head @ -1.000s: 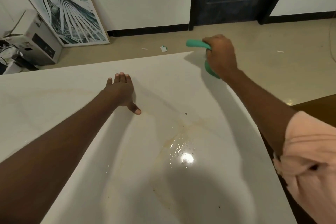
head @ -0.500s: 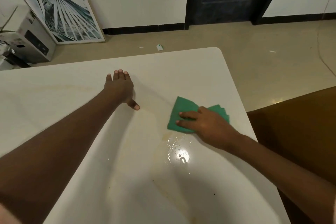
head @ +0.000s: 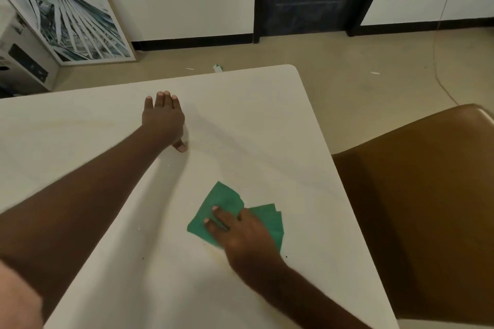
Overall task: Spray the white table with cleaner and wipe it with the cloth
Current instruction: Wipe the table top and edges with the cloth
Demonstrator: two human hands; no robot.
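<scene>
Green cloth (head: 224, 208) lies folded on the white table (head: 267, 128), toward its right edge. My right hand (head: 240, 235) presses it flat, fingers straight, not gripping. Left hand (head: 163, 117) rests open on the tabletop further in, bracing. Risks, as I judge them: cloth bunching under the palm and skipping the faint yellowish stain (head: 222, 256) beside it; a stroke overshooting the edge toward the brown chair (head: 414, 208).

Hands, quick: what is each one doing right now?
Left hand: open, flat on the white table.
Right hand: open, straight fingers pressing the green cloth.
</scene>
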